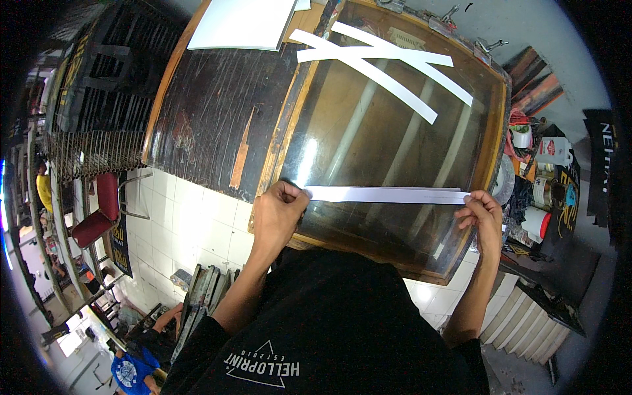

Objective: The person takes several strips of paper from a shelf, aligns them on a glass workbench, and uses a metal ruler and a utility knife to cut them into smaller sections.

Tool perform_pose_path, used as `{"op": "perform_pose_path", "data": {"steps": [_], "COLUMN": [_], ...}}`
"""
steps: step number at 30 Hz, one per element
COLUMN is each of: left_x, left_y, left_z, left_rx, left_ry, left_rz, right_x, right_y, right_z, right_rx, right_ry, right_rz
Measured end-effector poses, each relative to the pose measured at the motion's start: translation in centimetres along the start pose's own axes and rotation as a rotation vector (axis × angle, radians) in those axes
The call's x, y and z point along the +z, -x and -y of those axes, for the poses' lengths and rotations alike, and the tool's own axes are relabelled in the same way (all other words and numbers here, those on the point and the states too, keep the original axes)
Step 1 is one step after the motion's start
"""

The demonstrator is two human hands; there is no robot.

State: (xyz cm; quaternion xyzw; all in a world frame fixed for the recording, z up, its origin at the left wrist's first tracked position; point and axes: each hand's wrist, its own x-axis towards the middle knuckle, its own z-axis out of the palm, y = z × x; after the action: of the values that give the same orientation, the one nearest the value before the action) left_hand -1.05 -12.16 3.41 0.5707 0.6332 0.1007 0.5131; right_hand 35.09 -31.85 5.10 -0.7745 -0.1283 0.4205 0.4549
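Observation:
A long white paper strip [385,195] stretches level between my two hands, above the near part of a glass-topped table [368,155]. One edge shows a second layer, so it looks folded or doubled. Its left end is pinched between the thumb and fingers of my left hand [280,207], close to the table's wooden edge. My right hand [482,210] grips the other end with thumb and fingertips, its remaining fingers curled. Several loose white paper strips [388,76] lie crossed over one another at the far side of the glass.
A stack of white paper sheets [242,25] rests at the far end of a dark scratched wooden tabletop [217,112], left of the glass. Metal clamps [490,46] line the far right edge. Cans and bottles [543,191] crowd the right side. A red chair [97,209] stands left.

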Motion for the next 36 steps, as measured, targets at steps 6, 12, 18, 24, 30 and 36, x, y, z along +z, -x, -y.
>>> {"op": "perform_pose_path", "data": {"steps": [6, 12, 18, 24, 30, 36], "left_x": [-0.1, -0.2, -0.6, 0.3, 1.5, 1.4], "left_y": [0.2, 0.2, 0.3, 0.8, 0.5, 0.8], "left_z": [-0.6, -1.2, -1.5, 0.4, 2.9, 3.5], "left_rx": [0.003, -0.031, -0.05, 0.365, 0.877, 0.972], "left_ry": [-0.046, -0.031, -0.098, -0.236, -0.272, -0.429], "left_rz": [-0.013, 0.007, 0.017, -0.197, -0.237, -0.265], "right_x": [0.1, 0.0, -0.1, -0.1, 0.1, 0.1], "right_y": [0.2, 0.4, 0.3, 0.5, 0.5, 0.5], "right_z": [0.1, 0.3, 0.1, 0.3, 0.2, 0.3], "right_rx": [-0.005, 0.0, -0.012, -0.011, -0.029, -0.029], "right_ry": [0.01, 0.026, 0.058, 0.028, 0.033, 0.044], "right_rz": [-0.002, 0.007, 0.027, 0.042, 0.036, 0.047]}}
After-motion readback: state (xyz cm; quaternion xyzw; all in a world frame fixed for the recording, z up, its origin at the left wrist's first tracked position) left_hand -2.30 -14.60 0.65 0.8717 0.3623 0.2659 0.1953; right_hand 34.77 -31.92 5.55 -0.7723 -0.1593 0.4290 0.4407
